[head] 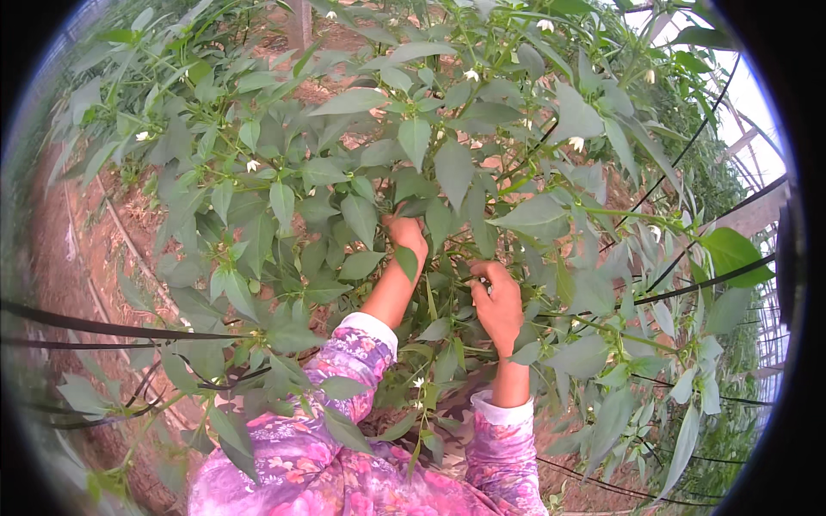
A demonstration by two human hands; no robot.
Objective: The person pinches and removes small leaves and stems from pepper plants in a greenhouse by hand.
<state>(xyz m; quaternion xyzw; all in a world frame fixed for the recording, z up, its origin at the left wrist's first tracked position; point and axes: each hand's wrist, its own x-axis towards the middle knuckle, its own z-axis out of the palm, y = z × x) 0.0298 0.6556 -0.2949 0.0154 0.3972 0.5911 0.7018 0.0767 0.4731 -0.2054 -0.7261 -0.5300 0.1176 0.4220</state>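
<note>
Both of my hands reach into a leafy pepper plant (361, 216) with small white flowers. My left hand (406, 233) is deep among the leaves near the middle, and foliage covers its fingertips. A leaf (406, 262) hangs across that wrist. Lower and to the right, my right hand (498, 306) bends its thumb and fingers toward the thin green stems. Its fingertips lie close together at the foliage; whether a stem is pinched between them cannot be made out. Floral purple sleeves (352, 361) with white cuffs cover my forearms.
Black straps or cords (122, 330) cross at the left, and more black cords (703, 280) run through the plants at the right. Thin pipes (139, 258) lie along the reddish soil (84, 213). A post (299, 26) stands at the top. Greenhouse framing (748, 138) shows at the right.
</note>
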